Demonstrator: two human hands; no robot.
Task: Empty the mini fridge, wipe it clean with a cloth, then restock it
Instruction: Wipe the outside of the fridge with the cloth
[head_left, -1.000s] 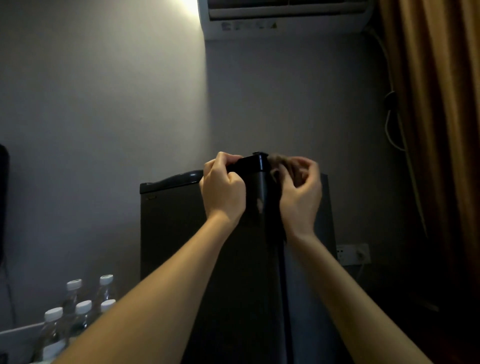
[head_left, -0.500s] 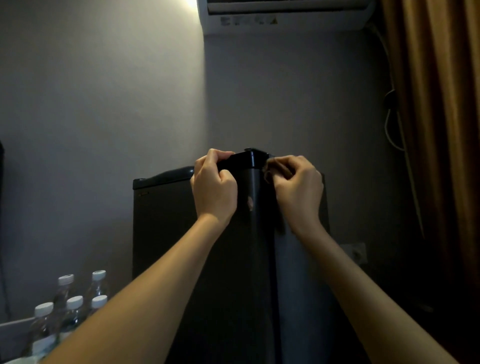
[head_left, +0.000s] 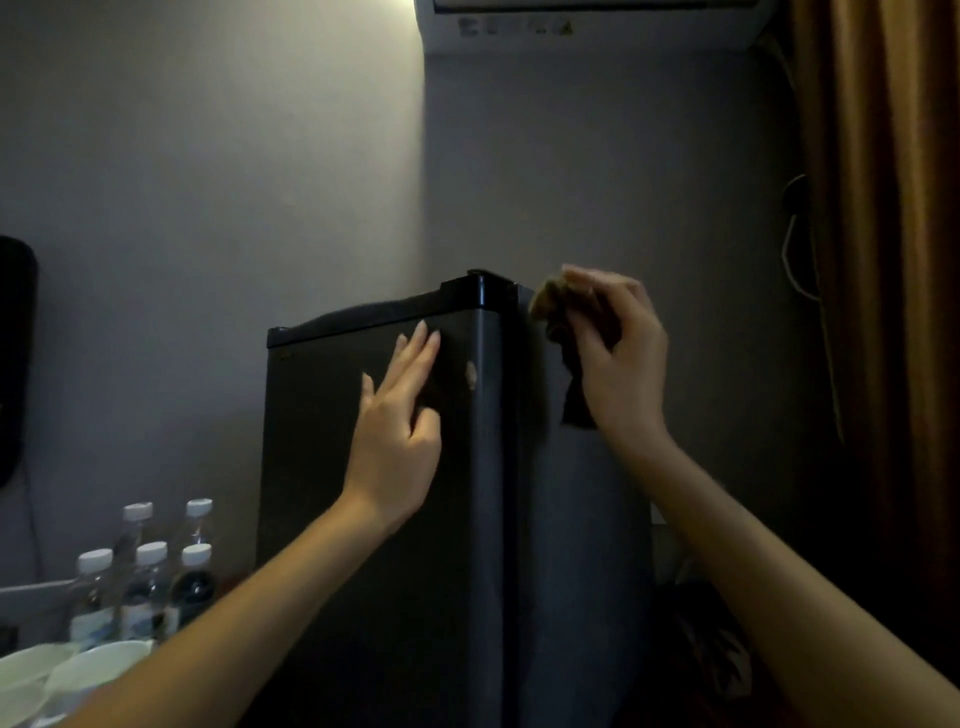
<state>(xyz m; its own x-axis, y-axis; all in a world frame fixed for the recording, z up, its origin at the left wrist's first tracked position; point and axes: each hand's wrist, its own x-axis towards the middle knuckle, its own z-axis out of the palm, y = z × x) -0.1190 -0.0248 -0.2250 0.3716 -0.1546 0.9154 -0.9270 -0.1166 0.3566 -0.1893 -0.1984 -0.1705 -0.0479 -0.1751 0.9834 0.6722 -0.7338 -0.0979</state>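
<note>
While the left hand (head_left: 397, 421) lies flat, fingers straight, on the mini fridge (head_left: 363, 519) door, the right hand (head_left: 618, 364) pinches a cloth (head_left: 558, 322) at its upper right corner.

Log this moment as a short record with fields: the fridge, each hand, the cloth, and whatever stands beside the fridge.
fridge: dark, upright, door appears shut
left hand: fingers straight, flat on the fridge's front face
right hand: grips the cloth by the upper part of the fridge's right face
cloth: bunched, one end hanging below the hand; contact with the fridge unclear
beside: water bottles with white caps, upright, left of the fridge; white cups nearer the camera
light: dim
</note>
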